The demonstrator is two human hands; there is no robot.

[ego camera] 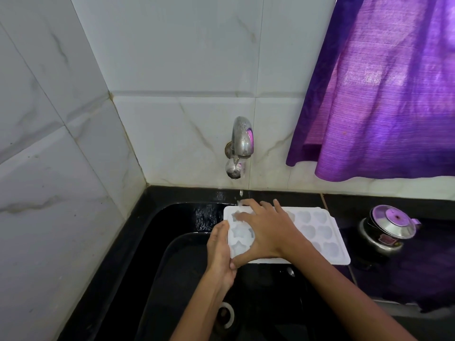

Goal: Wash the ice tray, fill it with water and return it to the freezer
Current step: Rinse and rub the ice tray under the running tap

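A white ice tray (317, 230) with star- and shell-shaped moulds is held level over the black sink (172, 254), below the steel tap (240, 143). A thin stream of water falls from the tap onto the tray's far left corner. My left hand (220, 249) grips the tray's left edge, thumb on top. My right hand (268, 230) lies flat on the tray's left half, fingers spread over the moulds under the stream, thumb hooked on the near edge. The right half of the tray is uncovered.
A steel pressure cooker (389, 230) stands on the black counter right of the sink. A purple curtain (381, 94) hangs above it. White marble-look tiles (61, 143) cover the corner walls. The sink drain (225, 313) shows below my arms.
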